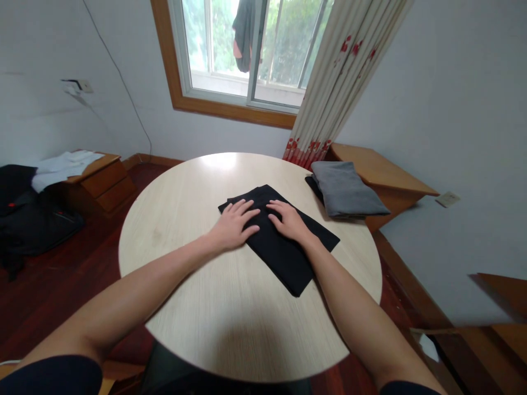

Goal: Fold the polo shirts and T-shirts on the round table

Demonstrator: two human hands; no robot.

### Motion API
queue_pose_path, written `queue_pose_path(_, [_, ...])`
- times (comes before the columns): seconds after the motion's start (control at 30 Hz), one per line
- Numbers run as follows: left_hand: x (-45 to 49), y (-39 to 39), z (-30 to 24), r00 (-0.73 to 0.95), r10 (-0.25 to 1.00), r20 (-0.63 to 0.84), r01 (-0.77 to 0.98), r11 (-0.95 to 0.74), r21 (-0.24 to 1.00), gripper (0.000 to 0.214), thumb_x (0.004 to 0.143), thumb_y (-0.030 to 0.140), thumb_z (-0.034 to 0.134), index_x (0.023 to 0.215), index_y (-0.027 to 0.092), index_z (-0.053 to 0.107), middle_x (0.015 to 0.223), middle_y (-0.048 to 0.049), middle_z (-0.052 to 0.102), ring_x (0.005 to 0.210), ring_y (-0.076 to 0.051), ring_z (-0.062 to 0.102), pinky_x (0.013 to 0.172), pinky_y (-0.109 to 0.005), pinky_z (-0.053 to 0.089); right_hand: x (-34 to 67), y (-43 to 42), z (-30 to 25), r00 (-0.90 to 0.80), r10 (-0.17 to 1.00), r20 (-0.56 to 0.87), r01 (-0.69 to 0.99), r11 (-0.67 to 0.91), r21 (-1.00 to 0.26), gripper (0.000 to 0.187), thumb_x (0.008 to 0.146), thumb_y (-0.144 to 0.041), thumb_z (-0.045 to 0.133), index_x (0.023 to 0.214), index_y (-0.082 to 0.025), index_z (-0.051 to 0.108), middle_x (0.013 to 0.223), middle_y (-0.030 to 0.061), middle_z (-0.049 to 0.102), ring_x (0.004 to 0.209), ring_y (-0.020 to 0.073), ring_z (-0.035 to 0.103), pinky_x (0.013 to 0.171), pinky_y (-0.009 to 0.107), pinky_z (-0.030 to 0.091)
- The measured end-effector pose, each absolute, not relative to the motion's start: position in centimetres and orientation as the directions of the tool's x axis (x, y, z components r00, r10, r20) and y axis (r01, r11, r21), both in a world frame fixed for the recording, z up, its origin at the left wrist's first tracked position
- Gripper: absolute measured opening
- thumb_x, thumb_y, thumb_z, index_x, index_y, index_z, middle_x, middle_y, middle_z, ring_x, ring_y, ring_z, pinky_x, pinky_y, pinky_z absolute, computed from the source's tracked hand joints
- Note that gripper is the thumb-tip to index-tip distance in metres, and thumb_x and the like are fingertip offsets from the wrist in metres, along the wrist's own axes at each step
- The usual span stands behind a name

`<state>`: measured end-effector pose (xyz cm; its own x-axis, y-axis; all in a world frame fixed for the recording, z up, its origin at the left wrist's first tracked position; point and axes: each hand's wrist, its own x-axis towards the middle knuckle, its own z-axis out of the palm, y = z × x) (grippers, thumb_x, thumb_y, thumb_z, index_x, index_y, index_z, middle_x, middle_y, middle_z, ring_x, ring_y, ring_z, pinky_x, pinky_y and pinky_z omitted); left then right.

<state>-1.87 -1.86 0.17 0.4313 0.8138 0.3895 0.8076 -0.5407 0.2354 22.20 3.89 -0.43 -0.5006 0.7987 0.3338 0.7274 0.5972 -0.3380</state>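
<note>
While both my hands, left [233, 224] and right [288, 219], lie open and flat, gripping nothing, on the black cloth [280, 241], it rests folded on the tabletop [185, 219].

This is a room in a home, most likely a bedroom. A round pale wooden table [230, 307] stands on dark red floorboards. At twelve o'clock a wood-framed window [242, 55] looks onto trees, with a garment [245, 33] hanging outside it. At one o'clock hangs a cream curtain [346, 77] with red flowers. Folded grey clothes [346, 192] lie at two o'clock on a low wooden cabinet [382, 175]. At ten o'clock a bedside drawer unit [102, 184] carries white cloth [66, 164], and dark bags [28, 219] sit on the floor beside it.
</note>
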Motion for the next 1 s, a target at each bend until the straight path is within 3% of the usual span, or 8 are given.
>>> queue_pose_path(0.13, [0.2, -2.1, -1.4, 0.475, 0.868, 0.142, 0.849, -0.495, 0.183, 0.068, 0.099, 0.063, 0.037, 0.155, 0.026, 0.039, 0.167, -0.0070, 0.021, 0.155, -0.035, 0.013, 0.120, -0.066, 0.015, 20.7, 3.2, -0.9, -0.585, 0.785, 0.205, 0.698, 0.616, -0.365, 0.047, 0.097, -0.036, 0.054, 0.142, -0.024, 0.057, 0.155, 0.0104, 0.047, 0.148, 0.0286, 0.036, 0.120, 0.059, 0.026])
queue_pose_path(0.33, [-4.2, 2.4, -1.1, 0.371, 0.929, 0.014, 0.912, -0.367, 0.181, 0.074, 0.098, 0.069, 0.029, 0.160, 0.029, 0.028, 0.169, -0.0042, 0.011, 0.156, -0.031, 0.007, 0.123, -0.060, 0.007, 22.1, 3.7, -0.5, -0.476, 0.868, 0.145, 0.799, 0.495, -0.342, 0.049, 0.099, -0.042, 0.051, 0.144, -0.023, 0.054, 0.158, 0.0112, 0.042, 0.150, 0.0282, 0.032, 0.122, 0.058, 0.020])
queue_pose_path(0.43, [-7.8, 4.8, -0.9, 0.145, 0.989, -0.001, 0.973, -0.142, 0.183, 0.072, 0.099, 0.065, 0.028, 0.160, 0.027, 0.027, 0.169, -0.0065, 0.008, 0.155, -0.035, 0.006, 0.120, -0.066, 0.009, 23.0, 3.7, -0.2, -0.417, 0.901, 0.122, 0.840, 0.433, -0.328, 0.050, 0.100, -0.042, 0.051, 0.145, -0.022, 0.054, 0.158, 0.0119, 0.041, 0.149, 0.0281, 0.033, 0.121, 0.056, 0.021])
queue_pose_path(0.53, [-9.4, 5.1, -0.5, -0.043, 0.990, 0.137, 0.984, 0.018, 0.179, 0.065, 0.103, 0.055, 0.027, 0.157, 0.021, 0.035, 0.168, -0.0120, 0.017, 0.154, -0.037, 0.013, 0.118, -0.068, 0.012, 22.9, 3.4, 0.0, -0.402, 0.910, 0.104, 0.856, 0.414, -0.311, 0.049, 0.100, -0.041, 0.050, 0.145, -0.022, 0.053, 0.159, 0.0122, 0.040, 0.149, 0.0279, 0.033, 0.121, 0.057, 0.021])
queue_pose_path(0.67, [-5.7, 1.6, 0.0, 0.154, 0.942, 0.299, 0.956, -0.218, 0.195, 0.057, 0.105, 0.048, 0.026, 0.150, 0.021, 0.047, 0.163, -0.0096, 0.033, 0.153, -0.031, 0.023, 0.121, -0.061, 0.016, 21.6, 2.8, 0.4, -0.422, 0.889, 0.179, 0.853, 0.456, -0.253, 0.048, 0.100, -0.038, 0.050, 0.144, -0.020, 0.054, 0.159, 0.0123, 0.040, 0.149, 0.0279, 0.033, 0.122, 0.057, 0.019])
queue_pose_path(0.8, [0.3, -2.9, -0.9, 0.530, 0.806, 0.262, 0.786, -0.583, 0.204, 0.072, 0.098, 0.066, 0.033, 0.154, 0.022, 0.040, 0.163, -0.0115, 0.032, 0.153, -0.030, 0.024, 0.122, -0.057, 0.015, 20.6, 2.6, 0.1, -0.516, 0.827, 0.222, 0.793, 0.560, -0.241, 0.049, 0.101, -0.030, 0.044, 0.148, -0.023, 0.049, 0.160, 0.0092, 0.038, 0.150, 0.0234, 0.031, 0.122, 0.053, 0.020])
queue_pose_path(0.9, [2.1, -4.6, -2.0, 0.628, 0.750, 0.210, 0.728, -0.661, 0.183, 0.084, 0.094, 0.071, 0.038, 0.158, 0.017, 0.032, 0.164, -0.0171, 0.027, 0.153, -0.034, 0.021, 0.121, -0.059, 0.013, 20.8, 3.5, -0.7, -0.538, 0.832, 0.133, 0.796, 0.553, -0.245, 0.050, 0.101, -0.030, 0.042, 0.151, -0.026, 0.045, 0.163, 0.0071, 0.034, 0.153, 0.0227, 0.025, 0.122, 0.055, 0.018])
queue_pose_path(1.0, [2.0, -5.1, -2.5, 0.638, 0.750, 0.178, 0.732, -0.661, 0.164, 0.076, 0.097, 0.066, 0.036, 0.157, 0.019, 0.035, 0.164, -0.0148, 0.028, 0.153, -0.037, 0.017, 0.120, -0.063, 0.013, 21.9, 5.3, -1.5, -0.423, 0.902, 0.080, 0.860, 0.428, -0.278, 0.051, 0.103, -0.038, 0.040, 0.154, -0.027, 0.040, 0.164, 0.0073, 0.029, 0.153, 0.0249, 0.025, 0.121, 0.059, 0.019])
